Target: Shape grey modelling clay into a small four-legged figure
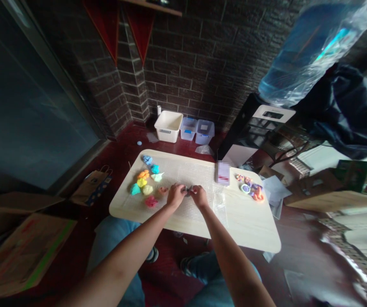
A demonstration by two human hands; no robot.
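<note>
A left hand (176,195) and a right hand (199,196) close their fingers on a small dark lump (187,191) over the middle of a pale surface (247,226), colorful lumps (147,190) to its left. Behind, plastic bins (168,134) line a dark brick wall (183,55) near a water dispenser (239,132); cardboard boxes (26,251) sit at left on the red floor (124,145).

The left hand (176,195) and right hand (199,197) are bare, as are the slim forearms (135,239), smooth as far as they show. Loose, faded-blue, denim-like trousers (113,236) appear beyond the near edge of the pale, round-cornered, wood-grained tabletop (250,230), darker toward the right shin. Below that edge, dark shoes (153,255) carry whitish trim, details blurred.
</note>
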